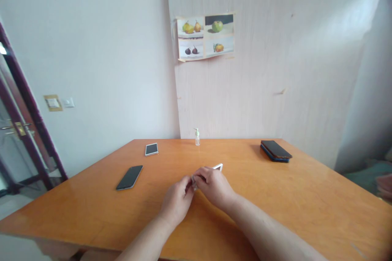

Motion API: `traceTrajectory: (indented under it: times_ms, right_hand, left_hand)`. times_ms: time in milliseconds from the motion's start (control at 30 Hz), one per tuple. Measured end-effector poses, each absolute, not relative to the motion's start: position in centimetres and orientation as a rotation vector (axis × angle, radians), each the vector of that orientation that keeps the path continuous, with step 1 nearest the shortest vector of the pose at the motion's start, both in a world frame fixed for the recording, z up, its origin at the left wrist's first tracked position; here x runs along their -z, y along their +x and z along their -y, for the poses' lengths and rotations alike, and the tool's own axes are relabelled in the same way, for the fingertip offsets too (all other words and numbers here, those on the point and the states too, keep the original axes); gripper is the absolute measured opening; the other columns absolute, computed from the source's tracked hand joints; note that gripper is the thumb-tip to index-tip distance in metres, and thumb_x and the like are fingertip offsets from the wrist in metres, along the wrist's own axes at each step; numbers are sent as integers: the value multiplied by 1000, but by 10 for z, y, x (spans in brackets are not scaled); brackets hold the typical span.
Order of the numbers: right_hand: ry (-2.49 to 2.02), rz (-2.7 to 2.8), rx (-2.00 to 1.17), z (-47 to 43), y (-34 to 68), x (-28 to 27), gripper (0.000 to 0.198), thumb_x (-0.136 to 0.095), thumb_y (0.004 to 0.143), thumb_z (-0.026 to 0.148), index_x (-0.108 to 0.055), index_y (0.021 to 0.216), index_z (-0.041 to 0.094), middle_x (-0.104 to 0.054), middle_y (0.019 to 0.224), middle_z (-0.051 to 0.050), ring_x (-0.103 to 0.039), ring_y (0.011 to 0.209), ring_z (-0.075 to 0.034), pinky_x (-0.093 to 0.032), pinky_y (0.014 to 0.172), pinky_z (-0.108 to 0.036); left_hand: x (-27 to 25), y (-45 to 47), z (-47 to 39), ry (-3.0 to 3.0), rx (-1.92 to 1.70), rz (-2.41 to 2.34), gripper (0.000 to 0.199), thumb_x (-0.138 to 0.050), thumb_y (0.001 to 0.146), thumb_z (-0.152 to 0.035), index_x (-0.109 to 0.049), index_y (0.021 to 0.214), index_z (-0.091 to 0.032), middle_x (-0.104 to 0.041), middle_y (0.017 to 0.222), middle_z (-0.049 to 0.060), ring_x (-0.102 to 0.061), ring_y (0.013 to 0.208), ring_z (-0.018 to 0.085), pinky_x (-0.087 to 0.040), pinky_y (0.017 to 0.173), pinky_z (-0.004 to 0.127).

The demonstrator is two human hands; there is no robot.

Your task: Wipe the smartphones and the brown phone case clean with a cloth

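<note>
My left hand point(177, 200) and my right hand point(217, 187) meet over the middle of the table, fingers closed and pinched together. Between the fingertips shows a bit of a small pale thing point(194, 182); most of it is hidden, and its kind cannot be made out. Beyond my right hand pokes out the corner of a flat, white-edged object point(218, 166) that looks like a phone. My right hand covers the remainder, so whether the two pale parts belong together is unclear.
On the wooden table point(275, 204) a dark phone point(130, 178) and a white-framed phone point(151, 149) lie at left. A small clear pump bottle point(197, 138) stands near the back edge. Stacked dark phones point(275, 150) lie at right. Fruit pictures point(205, 36) hang on the wall.
</note>
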State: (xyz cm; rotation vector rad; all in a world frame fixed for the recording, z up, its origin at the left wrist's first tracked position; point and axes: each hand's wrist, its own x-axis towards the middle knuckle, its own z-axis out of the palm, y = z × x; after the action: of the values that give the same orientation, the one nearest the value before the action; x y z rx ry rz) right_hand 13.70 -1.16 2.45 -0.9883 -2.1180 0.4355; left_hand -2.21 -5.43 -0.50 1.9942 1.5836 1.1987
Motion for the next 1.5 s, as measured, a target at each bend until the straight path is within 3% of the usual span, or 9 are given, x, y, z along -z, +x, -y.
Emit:
traceTrajectory:
  times_ms: [167, 333, 667, 933, 1133, 1333, 1500]
  right_hand:
    - [-1363, 1946, -415, -7, 161, -31, 19, -53, 84, 27, -69, 74, 23, -70, 71, -1, -61, 69, -15, -36, 61, -22]
    - [-1511, 1814, -354, -28, 189, -35, 23, -49, 86, 29, -68, 76, 21, -69, 73, -5, -60, 70, -18, -32, 58, -25]
    - [-1111, 2140, -347, 16, 132, -26, 22, -49, 90, 31, -69, 83, 24, -72, 85, -2, -63, 78, -15, -36, 65, -22]
    - [-1562, 1844, -308, -27, 185, -34, 23, -50, 87, 30, -70, 78, 23, -70, 74, -5, -60, 69, -17, -29, 56, -25]
    - [-1469, 1890, -315, -22, 177, -31, 24, -48, 89, 29, -68, 79, 22, -70, 79, -4, -61, 73, -16, -33, 60, -24]
    - [-1101, 2151, -332, 13, 133, -28, 22, -49, 90, 30, -69, 82, 24, -71, 85, -2, -62, 80, -14, -36, 68, -22]
    - [-1433, 1980, -334, -9, 158, -32, 21, -51, 87, 32, -69, 78, 24, -71, 78, -2, -61, 73, -16, -31, 59, -24]
  left_hand:
    - [4, -21, 56, 2006, -1178, -1612, 25, -48, 90, -41, -62, 87, -20, -67, 76, 1, -60, 71, 16, -42, 66, 23]
    - [3, -20, 57, 2015, -1184, -1621, 29, -47, 91, -45, -62, 87, -21, -65, 73, -1, -58, 68, 14, -41, 65, 23]
    - [6, -21, 55, 1994, -1171, -1635, 20, -49, 89, -35, -62, 88, -20, -67, 76, 2, -61, 71, 17, -42, 66, 24]
    - [4, -19, 57, 1978, -1171, -1650, 28, -48, 89, -45, -62, 87, -21, -65, 71, -1, -58, 69, 15, -42, 66, 23]
    - [5, -19, 56, 1968, -1170, -1670, 26, -48, 90, -44, -61, 86, -22, -66, 72, -1, -59, 70, 15, -41, 66, 23]
    - [3, -21, 57, 1986, -1174, -1633, 19, -50, 88, -36, -62, 88, -21, -67, 76, 2, -61, 70, 17, -42, 66, 24]
    - [2, -20, 57, 1979, -1163, -1646, 26, -48, 90, -43, -62, 86, -21, -66, 73, 0, -59, 70, 16, -42, 67, 23]
